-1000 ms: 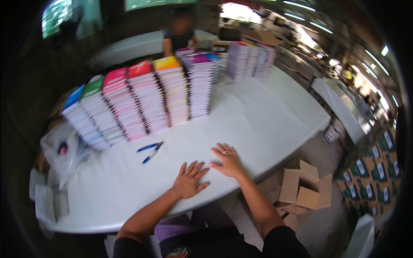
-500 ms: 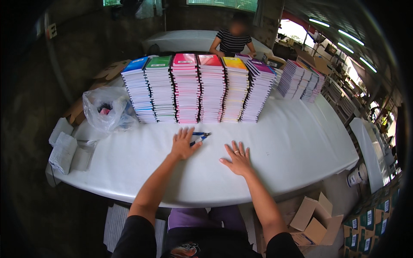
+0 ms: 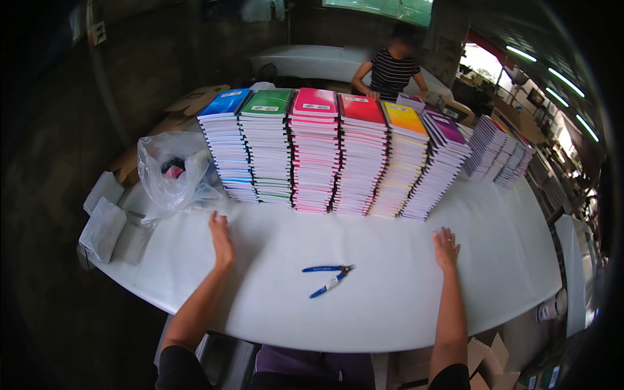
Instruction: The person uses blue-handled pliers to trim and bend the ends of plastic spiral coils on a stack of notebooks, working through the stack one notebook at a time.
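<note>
Several tall stacks of spiral-bound notebooks (image 3: 315, 159) stand side by side in a row, with covers in blue, green, pink, red, yellow and purple. Off the front left end of the row, my left hand (image 3: 221, 240) is held with its fingers stretched out, holding nothing. My right hand (image 3: 446, 248), fingers apart and nothing in it, is by the front right end, close to the purple-topped stack (image 3: 435, 166). Between my forearms a pair of blue-handled cutting pliers (image 3: 325, 268) lies on the white-covered table (image 3: 383, 305) with its handles spread; neither hand touches it.
A clear plastic bag (image 3: 179, 185) with dark and pink items sits left of the stacks. White wrapped packets (image 3: 104, 227) lie at the left edge. More notebook stacks (image 3: 497, 153) stand far right. A person in a striped top (image 3: 394, 75) works behind. Cardboard boxes (image 3: 491, 361) are below right.
The cutting pliers have come nearer to me, away from the stacks. My left hand has left them and gone left; my right hand has moved right and forward. My view has shifted.
</note>
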Action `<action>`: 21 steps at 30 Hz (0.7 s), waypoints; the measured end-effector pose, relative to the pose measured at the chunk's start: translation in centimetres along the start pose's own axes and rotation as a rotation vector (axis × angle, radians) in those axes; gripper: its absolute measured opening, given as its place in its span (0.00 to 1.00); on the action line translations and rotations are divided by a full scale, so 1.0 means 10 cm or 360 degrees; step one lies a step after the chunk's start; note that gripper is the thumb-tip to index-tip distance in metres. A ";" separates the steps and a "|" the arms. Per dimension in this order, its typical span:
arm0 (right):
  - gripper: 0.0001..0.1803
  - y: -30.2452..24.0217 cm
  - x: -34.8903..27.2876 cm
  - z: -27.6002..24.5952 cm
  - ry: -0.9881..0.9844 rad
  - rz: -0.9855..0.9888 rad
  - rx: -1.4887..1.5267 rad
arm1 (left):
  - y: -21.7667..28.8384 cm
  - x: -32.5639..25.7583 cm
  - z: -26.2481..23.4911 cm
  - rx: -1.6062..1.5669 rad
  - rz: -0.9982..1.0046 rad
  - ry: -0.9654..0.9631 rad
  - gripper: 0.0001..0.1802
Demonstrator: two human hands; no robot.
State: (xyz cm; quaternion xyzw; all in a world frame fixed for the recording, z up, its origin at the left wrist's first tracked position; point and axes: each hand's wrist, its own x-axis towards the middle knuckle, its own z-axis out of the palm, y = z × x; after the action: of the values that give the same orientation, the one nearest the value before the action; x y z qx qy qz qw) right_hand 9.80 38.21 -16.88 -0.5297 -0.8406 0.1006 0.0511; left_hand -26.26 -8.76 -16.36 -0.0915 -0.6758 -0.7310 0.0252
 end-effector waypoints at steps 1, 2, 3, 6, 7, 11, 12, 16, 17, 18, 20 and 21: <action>0.42 0.03 0.20 0.02 0.0016 -0.0005 0.0263 | -0.06 0.24 -0.01 -0.0226 -0.0090 0.0115 0.39; 0.43 0.07 0.40 0.03 0.0034 -0.0014 0.0527 | -0.18 0.49 -0.07 -0.0377 -0.0091 0.0029 0.41; 0.42 0.12 0.59 0.04 0.0054 -0.0011 0.0829 | -0.26 0.67 -0.04 -0.0450 -0.0108 0.0020 0.41; 0.39 -0.41 1.17 0.29 -0.0016 -0.0109 0.1930 | -0.75 1.50 -0.47 -0.0678 -0.0013 -0.0115 0.38; 0.38 -0.63 1.34 0.39 -0.0084 -0.0168 0.2293 | -0.84 1.72 -0.62 -0.0753 0.0028 -0.0160 0.37; 0.35 -0.34 1.78 0.40 -0.0082 -0.0308 0.3085 | -0.65 1.83 0.16 -0.1056 -0.0048 -0.0327 0.31; 0.35 -0.44 1.82 0.43 -0.0127 -0.0310 0.3141 | -0.58 1.86 0.13 -0.0995 -0.0007 -0.0359 0.30; 0.35 -0.77 1.78 0.45 -0.0212 -0.0336 0.3121 | -0.54 2.03 -0.27 -0.0981 -0.0086 -0.0476 0.29; 0.35 -0.71 1.77 0.41 -0.0190 -0.0321 0.3097 | -0.52 2.05 -0.14 -0.0971 -0.0192 -0.0459 0.29; 0.35 -0.67 1.74 0.39 -0.0180 -0.0317 0.3074 | -0.49 2.02 -0.09 -0.0967 -0.0288 -0.0421 0.29; 0.35 -0.70 1.68 0.38 -0.0181 -0.0322 0.3028 | -0.54 2.02 -0.11 -0.0934 -0.0381 -0.0401 0.29; 0.35 -0.73 1.67 0.36 -0.0179 -0.0327 0.3010 | -0.51 2.05 -0.12 -0.0910 -0.0384 -0.0440 0.29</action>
State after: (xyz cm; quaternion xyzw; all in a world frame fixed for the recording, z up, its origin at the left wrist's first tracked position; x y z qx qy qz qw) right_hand -4.53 49.77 -19.11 -0.1869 -0.4546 0.7594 0.4264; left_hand -47.30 -7.72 -17.99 -0.1124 -0.4463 -0.8693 -0.1802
